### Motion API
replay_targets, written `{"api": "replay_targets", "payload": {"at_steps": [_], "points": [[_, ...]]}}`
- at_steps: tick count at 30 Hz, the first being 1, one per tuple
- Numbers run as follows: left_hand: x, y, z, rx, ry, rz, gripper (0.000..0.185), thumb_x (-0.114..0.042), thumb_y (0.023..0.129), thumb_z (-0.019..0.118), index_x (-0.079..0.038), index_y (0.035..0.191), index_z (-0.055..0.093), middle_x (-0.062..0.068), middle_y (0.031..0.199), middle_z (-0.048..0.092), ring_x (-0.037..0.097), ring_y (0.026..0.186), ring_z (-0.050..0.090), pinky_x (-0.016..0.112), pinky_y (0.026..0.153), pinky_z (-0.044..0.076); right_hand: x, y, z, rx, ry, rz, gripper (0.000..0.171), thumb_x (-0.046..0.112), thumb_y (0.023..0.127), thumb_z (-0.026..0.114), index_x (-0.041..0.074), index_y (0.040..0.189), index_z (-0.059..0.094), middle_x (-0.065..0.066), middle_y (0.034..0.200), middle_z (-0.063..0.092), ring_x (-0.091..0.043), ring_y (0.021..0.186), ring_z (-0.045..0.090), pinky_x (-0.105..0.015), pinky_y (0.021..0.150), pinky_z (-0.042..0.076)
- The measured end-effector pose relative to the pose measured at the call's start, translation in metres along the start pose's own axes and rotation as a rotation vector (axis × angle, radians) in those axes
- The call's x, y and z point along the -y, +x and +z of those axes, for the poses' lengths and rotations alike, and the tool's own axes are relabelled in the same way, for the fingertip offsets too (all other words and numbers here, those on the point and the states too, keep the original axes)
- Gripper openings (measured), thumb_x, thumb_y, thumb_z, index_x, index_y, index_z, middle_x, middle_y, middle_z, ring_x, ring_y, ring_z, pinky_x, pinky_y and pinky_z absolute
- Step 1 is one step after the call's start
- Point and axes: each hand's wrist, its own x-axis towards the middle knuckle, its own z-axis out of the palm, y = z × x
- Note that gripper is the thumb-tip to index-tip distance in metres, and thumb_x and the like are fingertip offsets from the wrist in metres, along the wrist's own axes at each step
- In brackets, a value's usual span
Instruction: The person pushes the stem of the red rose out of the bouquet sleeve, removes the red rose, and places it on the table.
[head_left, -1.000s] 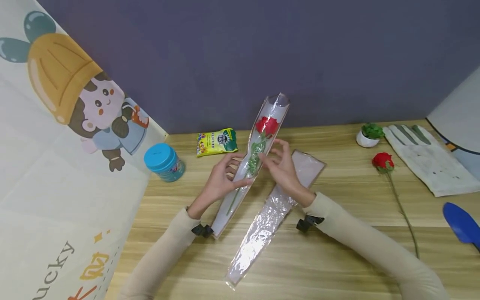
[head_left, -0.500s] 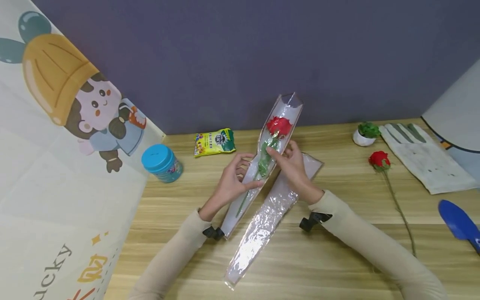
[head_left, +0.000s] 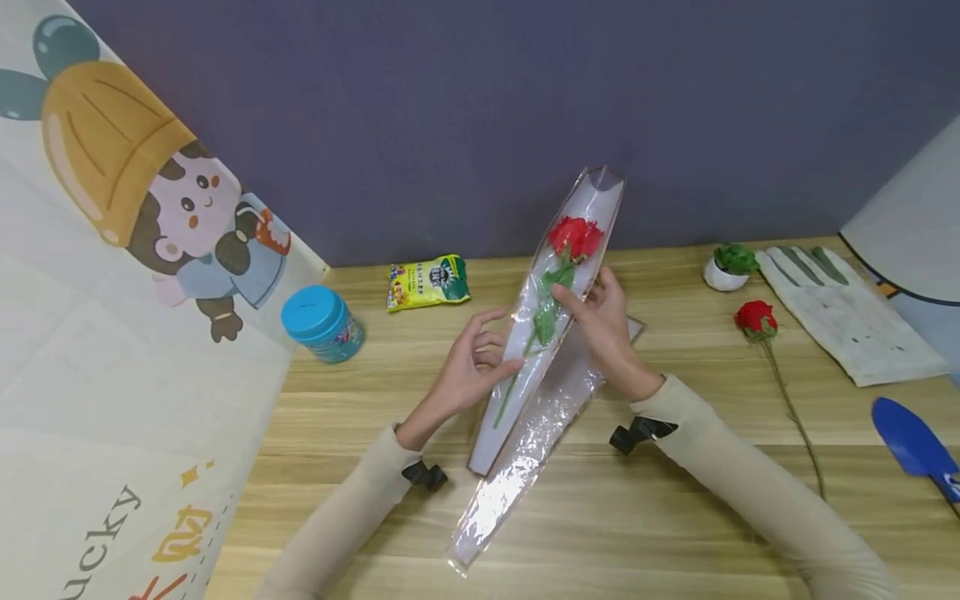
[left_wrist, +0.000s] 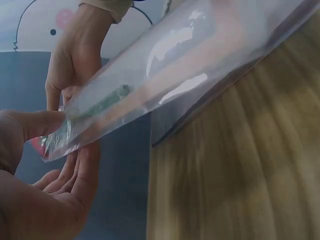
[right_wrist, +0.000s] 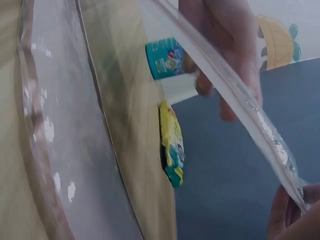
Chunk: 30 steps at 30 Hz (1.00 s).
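Observation:
A clear-fronted, white-backed flower sleeve [head_left: 517, 398] slants up between my hands with a red rose [head_left: 576, 238] inside, its green leaves and stem showing through the film. My left hand [head_left: 474, 365] holds its lower left side, thumb on the front. On the right edge, beside the leaves, my right hand [head_left: 604, 330] pinches the sleeve with the thumb in front and fingers partly hidden behind. The left wrist view shows the film between thumb and fingers. Under it a second flat sleeve [head_left: 542, 423] lies on the table, partly covered.
A loose red rose [head_left: 756, 320] lies at the right, near a small potted plant [head_left: 731, 267], a work glove [head_left: 855, 317] and a blue trowel [head_left: 911, 437]. To the left are a blue-lidded jar [head_left: 322, 323] and a yellow-green packet [head_left: 427, 283]. A dark wall rises behind the table.
Both hands have carried the sleeve with its rose to the right, so it now overlaps the second sleeve in the head view. The right thumb has moved onto the sleeve's front near the leaves.

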Motion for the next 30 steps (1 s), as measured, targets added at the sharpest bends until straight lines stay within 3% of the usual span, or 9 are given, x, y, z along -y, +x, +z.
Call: {"api": "replay_targets", "payload": {"at_steps": [9, 13, 18, 24, 30], "points": [[0.0, -0.01, 0.008, 0.136, -0.009, -0.109, 0.083, 0.007, 0.081, 0.08, -0.012, 0.153, 0.043, 0.027, 0.114, 0.072, 0.013, 0.08, 0.07, 0.035, 0.08, 0.065, 0.012, 0.005, -0.019, -0.041, 0.067, -0.047, 0.063, 0.014, 0.096, 0.075, 0.01, 0.151, 0.044, 0.008, 0.121, 0.064, -0.008, 0.107, 0.066, -0.017, 0.09, 0.061], [0.001, -0.013, 0.014, 0.129, 0.004, -0.101, 0.081, 0.006, 0.082, 0.08, -0.011, 0.152, 0.044, 0.027, 0.111, 0.074, 0.014, 0.083, 0.072, 0.035, 0.083, 0.065, 0.011, 0.005, -0.023, -0.036, 0.099, -0.083, 0.06, 0.01, 0.096, 0.074, 0.01, 0.149, 0.046, 0.008, 0.118, 0.067, -0.006, 0.102, 0.069, -0.018, 0.087, 0.062], [0.0, -0.015, 0.021, 0.109, 0.019, -0.106, 0.078, 0.005, 0.082, 0.08, -0.011, 0.151, 0.047, 0.024, 0.123, 0.073, 0.017, 0.087, 0.072, 0.034, 0.081, 0.065, 0.01, 0.002, -0.026, -0.029, 0.063, -0.118, 0.058, 0.012, 0.096, 0.074, 0.01, 0.148, 0.046, 0.01, 0.11, 0.071, -0.004, 0.092, 0.071, -0.02, 0.08, 0.064], [0.0, -0.015, 0.027, 0.127, 0.012, -0.105, 0.077, 0.006, 0.083, 0.079, -0.011, 0.151, 0.046, 0.023, 0.129, 0.071, 0.018, 0.089, 0.072, 0.036, 0.075, 0.067, 0.008, 0.0, -0.031, -0.041, 0.035, -0.133, 0.057, 0.011, 0.097, 0.073, 0.011, 0.147, 0.046, 0.012, 0.107, 0.072, -0.003, 0.089, 0.072, -0.021, 0.077, 0.064], [0.0, -0.015, 0.03, 0.153, 0.022, -0.084, 0.075, 0.007, 0.086, 0.076, -0.01, 0.152, 0.044, 0.025, 0.129, 0.07, 0.021, 0.091, 0.072, 0.035, 0.077, 0.067, 0.006, -0.002, -0.035, -0.052, 0.029, -0.151, 0.06, 0.009, 0.095, 0.074, 0.008, 0.148, 0.046, 0.012, 0.105, 0.072, -0.002, 0.086, 0.072, -0.022, 0.075, 0.065]]}}
